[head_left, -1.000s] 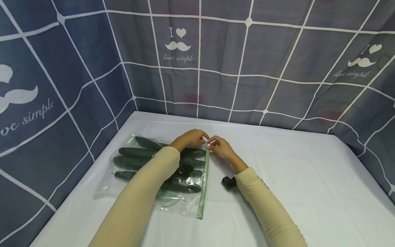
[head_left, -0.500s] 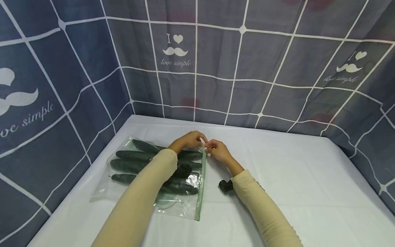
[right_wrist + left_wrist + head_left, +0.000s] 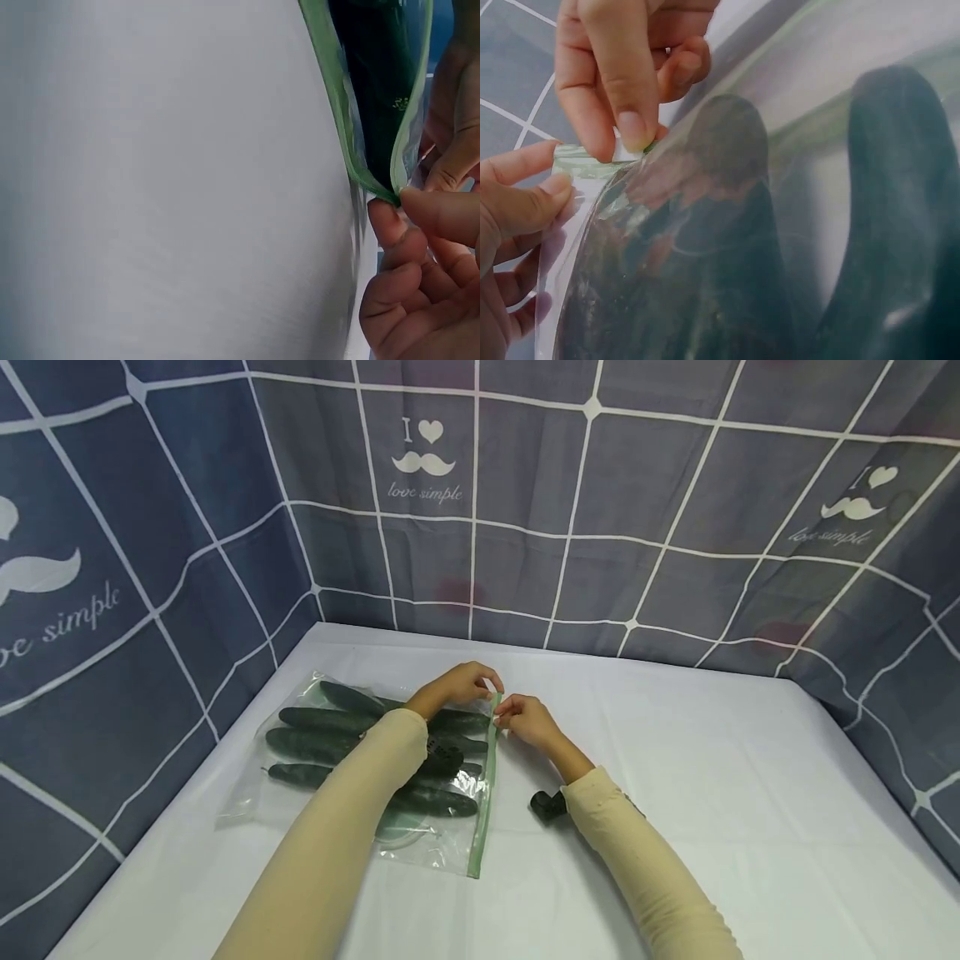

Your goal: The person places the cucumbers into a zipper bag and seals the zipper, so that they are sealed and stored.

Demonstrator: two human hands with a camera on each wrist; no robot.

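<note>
A clear zip bag (image 3: 450, 852) with a green zip strip (image 3: 483, 810) lies on the table, holding several dark green cucumbers (image 3: 322, 720). At the strip's far end, my left hand (image 3: 461, 683) pinches the bag corner between thumb and index finger, as the left wrist view shows. My right hand (image 3: 531, 722) pinches the strip right beside it, thumb against index finger. In the right wrist view, the two green edges (image 3: 337, 112) of the mouth stand apart and meet at the right fingertips. The left sleeve hides part of the bag and cucumbers.
A pale green round object (image 3: 401, 831) shows through the bag's near part. Black devices sit at both wrists, one by the right sleeve (image 3: 547, 806). A white cloth (image 3: 675, 760) covers the table, and grey checked curtains (image 3: 555, 485) stand behind and at the sides.
The head view has shifted slightly. Both hands stay at the bag's far corner, with only small finger movements.
</note>
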